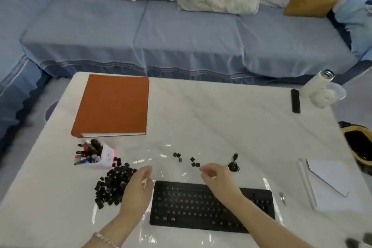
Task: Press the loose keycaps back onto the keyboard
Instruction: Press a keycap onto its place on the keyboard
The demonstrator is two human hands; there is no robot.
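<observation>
**Work surface.** The white table (221, 117) carries all items.

**Keyboard.** The black keyboard (187, 205) lies flat at the near edge, right of centre, on a clear plastic sheet (161, 167). Most key positions show bare switches. A few caps appear seated in the upper left rows.

**Keycaps.** The main pile of loose keycaps (112, 183) lies just beside the left end of the keyboard, toward the near left corner. A small scatter of keycaps (194, 162) lies on the plastic sheet just beyond the far edge of the keyboard.

**Left hand.** The left hand (138, 185) is between the pile and the left end of the keyboard. The fingers are loosely extended, and no object is visible in them. A bracelet (104, 239) is on the wrist.

**Right hand.** The right hand (217, 179) is over the far edge of the keyboard, with its forearm crossing the right half. The fingertips are drawn together close to the scattered caps. Motion blur prevents telling whether they pinch a cap.

**Other items.**
- An orange notebook (112, 104) lies near the far left corner.
- A tipped pen holder (96, 155) lies between the notebook and the pile.
- A black USB cable (233, 164) lies just right of the right hand.
- A black remote (295, 100), a white bottle (316, 84) and a clear cup (326, 96) stand at the far right corner.
- White papers (330, 179) lie at the right edge.
</observation>
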